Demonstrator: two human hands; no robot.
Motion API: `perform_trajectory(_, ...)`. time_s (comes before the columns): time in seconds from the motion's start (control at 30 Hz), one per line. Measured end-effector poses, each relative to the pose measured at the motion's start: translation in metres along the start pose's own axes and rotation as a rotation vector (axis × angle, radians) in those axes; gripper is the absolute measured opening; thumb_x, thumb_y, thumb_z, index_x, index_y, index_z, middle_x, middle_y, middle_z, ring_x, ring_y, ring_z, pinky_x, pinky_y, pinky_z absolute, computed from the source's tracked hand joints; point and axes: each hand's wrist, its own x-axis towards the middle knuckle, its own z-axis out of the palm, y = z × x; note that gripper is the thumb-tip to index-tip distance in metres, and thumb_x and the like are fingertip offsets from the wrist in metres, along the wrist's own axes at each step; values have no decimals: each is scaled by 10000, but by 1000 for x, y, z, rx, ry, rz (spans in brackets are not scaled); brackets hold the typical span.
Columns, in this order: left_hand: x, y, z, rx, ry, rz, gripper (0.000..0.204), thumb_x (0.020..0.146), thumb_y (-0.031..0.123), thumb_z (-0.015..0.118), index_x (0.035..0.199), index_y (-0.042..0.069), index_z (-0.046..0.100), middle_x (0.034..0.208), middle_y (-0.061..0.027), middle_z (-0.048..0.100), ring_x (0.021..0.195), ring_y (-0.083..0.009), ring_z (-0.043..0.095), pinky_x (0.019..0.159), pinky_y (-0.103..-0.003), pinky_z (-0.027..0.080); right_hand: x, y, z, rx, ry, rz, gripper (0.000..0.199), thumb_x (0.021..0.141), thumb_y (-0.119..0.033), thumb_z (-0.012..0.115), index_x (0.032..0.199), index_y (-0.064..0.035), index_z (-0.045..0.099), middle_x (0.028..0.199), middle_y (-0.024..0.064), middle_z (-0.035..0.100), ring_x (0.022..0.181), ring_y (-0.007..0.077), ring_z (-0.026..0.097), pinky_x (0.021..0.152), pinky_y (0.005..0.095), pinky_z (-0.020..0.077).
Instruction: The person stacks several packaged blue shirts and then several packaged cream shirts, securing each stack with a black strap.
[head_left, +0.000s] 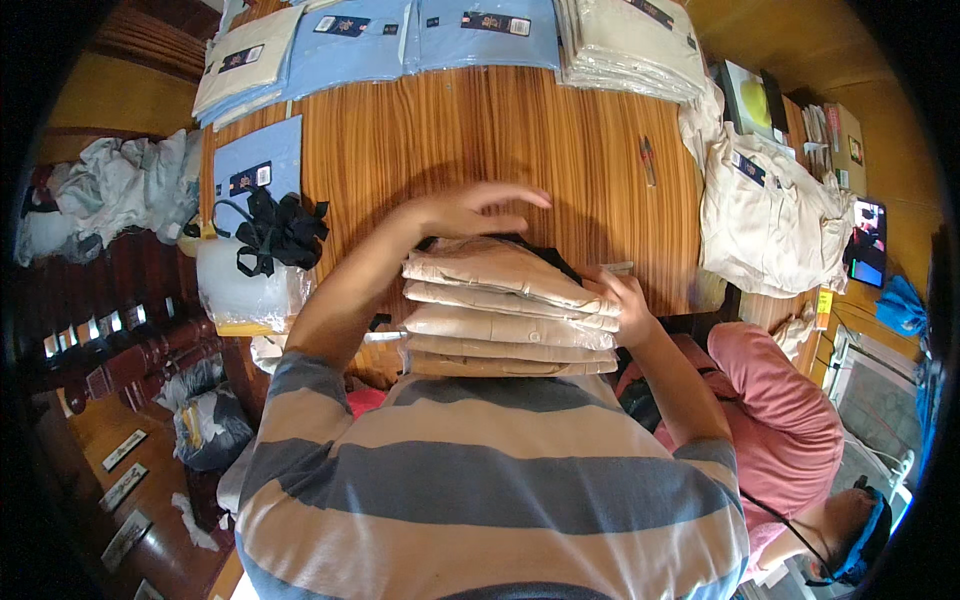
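A stack of folded beige garments (510, 327), which look like packed trousers or shirts, stands at the table's near edge against my torso. My left hand (475, 212) is raised over the stack's far side, fingers stretched out and apart, holding nothing. At the stack's right edge my right hand (622, 305) has its fingers curled round the upper corner of the garments. Something black (552, 262) shows just behind the stack, partly hidden by it. The lower layers on the far side are out of sight.
Bagged blue garments (487, 40) and a cream pile (633, 50) line the far edge. Black straps (268, 232) lie at left, near a blue packet (258, 150). A pen (648, 162) and loose cream garments (765, 215) are at right. A person in pink (775, 410) sits beside me.
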Motion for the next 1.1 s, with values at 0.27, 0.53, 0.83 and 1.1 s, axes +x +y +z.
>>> perform_trajectory(0.27,-24,12,-22,201,-81,-239,388,1059,372,606,1172,9,686,1100,-167,729,1013,-242,690,854,-390,541,-13,12,13,33,-65,122,660,658,-409,808,1177,-17,696,1260,178,664,1046,317,711,775,437,603)
perform_trajectory(0.53,-144,19,31,1,471,-22,729,903,603,709,1302,-3,649,1222,-180,669,1130,-317,670,931,-400,552,-28,6,40,466,73,554,577,747,-392,813,1190,-38,707,1289,183,636,1087,334,715,865,420,607)
perform_trajectory(0.83,-100,-29,98,837,783,283,412,815,395,871,1096,109,775,1086,-93,785,1001,-288,765,890,-404,608,-3,31,69,47,333,123,413,855,-302,795,1178,-47,757,1197,144,760,1118,263,732,941,363,584)
perform_trajectory(1.1,-51,18,13,-105,681,-676,734,951,603,710,1262,-62,698,1096,-165,779,996,-237,748,875,-342,570,106,51,24,189,-175,1204,1034,884,-842,545,1153,141,715,1066,335,737,1118,408,716,1016,464,516)
